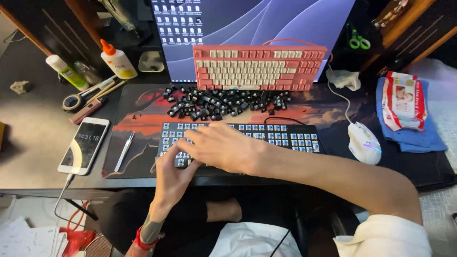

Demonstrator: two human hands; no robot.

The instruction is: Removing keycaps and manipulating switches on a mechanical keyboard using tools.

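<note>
Both my hands sit on the black keyboard (266,134) at the desk's front edge: caps stripped, blue switches bare. Right hand (223,146) lies flat across the left half, grip released. Left hand (172,177) pinches at the lower-left corner; can't tell what's held.

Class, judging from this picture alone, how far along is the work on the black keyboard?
Done: the black keyboard shows bare blue switches, and its removed keycaps lie piled behind it. In hand: the left hand and right hand both rest on its left end. Left: whether any caps remain under the hands is hidden.
</note>
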